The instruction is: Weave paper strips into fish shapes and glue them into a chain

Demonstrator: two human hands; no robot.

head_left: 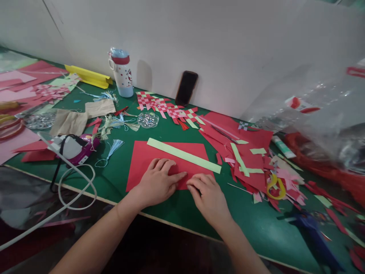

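Observation:
A red sheet of paper [139, 156] lies flat near the table's front edge. Across its upper part a pale green paper strip [182, 154] rests at a slant, its right end reaching past the sheet. My left hand [156, 180] lies on the red sheet, fingers apart and the index finger stretched to the right. My right hand [209, 196] is at the sheet's lower right edge, thumb and fingers pinched together on the paper there. The fingertips of the two hands are close but apart.
Woven red-and-green paper pieces [168, 108], a phone [186, 88] and a bottle [122, 74] stand behind. To the right are paper scraps [253, 171], yellow-handled scissors [276, 187] and a blue glue gun [315, 232]. A tassel [114, 148] and white cable [74, 203] lie left.

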